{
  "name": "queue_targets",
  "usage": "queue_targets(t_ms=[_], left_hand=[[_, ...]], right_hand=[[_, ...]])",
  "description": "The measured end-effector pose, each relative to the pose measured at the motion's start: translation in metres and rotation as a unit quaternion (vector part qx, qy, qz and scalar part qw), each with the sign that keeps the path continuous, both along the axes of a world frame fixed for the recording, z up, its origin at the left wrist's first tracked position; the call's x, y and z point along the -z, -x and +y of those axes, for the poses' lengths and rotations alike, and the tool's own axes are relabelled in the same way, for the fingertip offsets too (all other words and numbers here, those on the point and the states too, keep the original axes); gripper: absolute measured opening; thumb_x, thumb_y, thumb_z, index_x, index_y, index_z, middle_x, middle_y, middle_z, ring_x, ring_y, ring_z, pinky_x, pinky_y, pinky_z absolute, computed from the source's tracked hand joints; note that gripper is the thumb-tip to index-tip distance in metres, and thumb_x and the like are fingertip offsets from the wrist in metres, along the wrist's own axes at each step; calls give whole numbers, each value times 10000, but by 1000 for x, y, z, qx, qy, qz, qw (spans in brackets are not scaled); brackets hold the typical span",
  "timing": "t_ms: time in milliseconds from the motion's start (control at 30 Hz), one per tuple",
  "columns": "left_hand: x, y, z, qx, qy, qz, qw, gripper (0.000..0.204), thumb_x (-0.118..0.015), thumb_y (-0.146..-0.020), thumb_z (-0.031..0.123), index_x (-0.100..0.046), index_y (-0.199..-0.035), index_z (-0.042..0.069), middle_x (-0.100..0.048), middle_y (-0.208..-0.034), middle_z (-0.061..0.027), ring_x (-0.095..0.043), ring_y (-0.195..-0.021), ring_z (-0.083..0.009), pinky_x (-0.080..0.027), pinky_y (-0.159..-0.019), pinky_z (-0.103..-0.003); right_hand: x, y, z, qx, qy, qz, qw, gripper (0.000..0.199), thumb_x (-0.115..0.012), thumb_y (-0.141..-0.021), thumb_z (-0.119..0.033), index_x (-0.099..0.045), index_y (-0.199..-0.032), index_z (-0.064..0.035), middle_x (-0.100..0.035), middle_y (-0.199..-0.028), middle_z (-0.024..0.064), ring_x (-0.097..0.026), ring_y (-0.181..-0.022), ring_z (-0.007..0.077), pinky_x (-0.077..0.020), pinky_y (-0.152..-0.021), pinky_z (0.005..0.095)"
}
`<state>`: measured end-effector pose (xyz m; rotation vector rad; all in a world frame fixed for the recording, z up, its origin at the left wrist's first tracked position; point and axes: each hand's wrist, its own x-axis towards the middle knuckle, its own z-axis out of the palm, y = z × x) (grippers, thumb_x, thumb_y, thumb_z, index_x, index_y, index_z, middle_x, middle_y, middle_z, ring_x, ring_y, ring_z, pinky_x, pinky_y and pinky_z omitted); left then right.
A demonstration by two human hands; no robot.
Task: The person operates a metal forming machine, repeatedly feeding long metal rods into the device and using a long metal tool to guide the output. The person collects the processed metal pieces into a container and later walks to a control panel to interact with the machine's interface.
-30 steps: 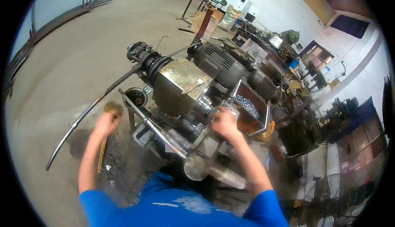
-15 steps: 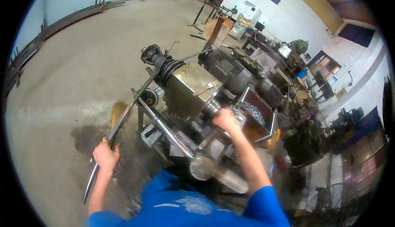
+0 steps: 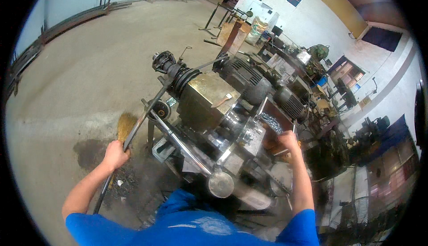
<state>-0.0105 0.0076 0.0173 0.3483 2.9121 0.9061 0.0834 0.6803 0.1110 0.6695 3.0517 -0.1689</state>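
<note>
My left hand (image 3: 117,155) is wrapped around a long metal bar (image 3: 139,123), which slants from the machine's far end down to the left. My right hand (image 3: 289,141) is closed at the near right corner of a metal tray (image 3: 264,101) holding many small shiny metal pieces (image 3: 271,122). Its fingers are partly hidden, and I cannot make out what is in them. Between my hands stands the greasy machine, with a box-shaped housing (image 3: 200,95), a bare round metal spindle end (image 3: 234,120) and a chromed tube (image 3: 180,143) along its left side.
A small brush (image 3: 223,99) lies on the housing. Behind it is a ribbed motor (image 3: 245,74). A straw broom (image 3: 126,125) stands by the left bar, near a dark floor stain (image 3: 89,152). More machinery (image 3: 330,157) crowds the right side. Long bars (image 3: 73,23) line the far left wall.
My right hand has left the spindle end and moved right to the tray's corner, uncovering the spindle. My left hand has shifted slightly farther up, still gripping the bar.
</note>
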Motion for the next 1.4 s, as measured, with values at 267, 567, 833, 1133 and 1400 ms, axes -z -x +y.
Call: queue_targets(t_ms=[267,567,833,1133,1400], left_hand=[[5,0,-4,-20,62,29,997,225,-579,-643,161,-576,-742,-40,-576,-706,-244,-570,-717,-396,-465,-689,-452],[17,7,-5,-25,102,-9,994,242,-574,-659,205,-578,-746,-21,-580,-750,-223,-569,-743,-379,-468,-675,-454],[-9,-5,-2,-47,112,-22,992,277,-568,-674,210,-613,-886,36,-602,-773,-202,-578,-763,-377,-465,-722,-454],[-8,7,1,-84,154,-41,984,222,-583,-654,210,-592,-779,27,-578,-692,-202,-564,-706,-379,-461,-673,-455],[-8,6,0,-82,225,-24,971,160,-574,-637,186,-579,-731,57,-556,-614,-171,-553,-633,-363,-447,-611,-458]], right_hand=[[-23,21,-139,-70,35,194,978,399,-576,-553,-145,-641,-938,-63,-550,-1094,183,-526,-1005,329,-409,-886,340],[-15,-20,-222,-264,140,214,930,352,-540,-529,-65,-626,-857,25,-572,-1071,155,-530,-1002,296,-405,-880,338],[16,-72,-186,-148,283,163,933,406,-471,-527,4,-628,-901,34,-623,-794,125,-569,-718,160,-442,-675,256],[41,-53,-157,-111,375,195,899,411,-467,-559,0,-617,-938,52,-617,-764,105,-553,-704,124,-435,-669,247],[29,-16,-147,-158,434,188,867,436,-417,-534,-17,-606,-916,71,-606,-750,124,-562,-676,151,-450,-636,264]])
